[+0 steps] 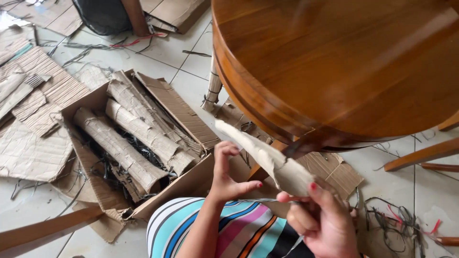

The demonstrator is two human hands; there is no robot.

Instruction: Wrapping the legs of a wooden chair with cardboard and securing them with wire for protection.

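My right hand (321,219) grips the thick end of a rolled cardboard piece (265,156) that points up and to the left. My left hand (226,174) is beside it with fingers apart, its thumb touching a thin grey wire (256,200) that runs across to the roll. Both hands hover over my striped clothing (239,229). A round wooden table top (344,67) sits just above the roll.
An open cardboard box (191,179) on the tiled floor holds several cardboard-wrapped rolls (122,148). Flat cardboard sheets (38,95) lie at the left. Loose wires (397,222) lie at the lower right. Wooden legs (423,155) stand at the right, a wooden bar (43,231) at the lower left.
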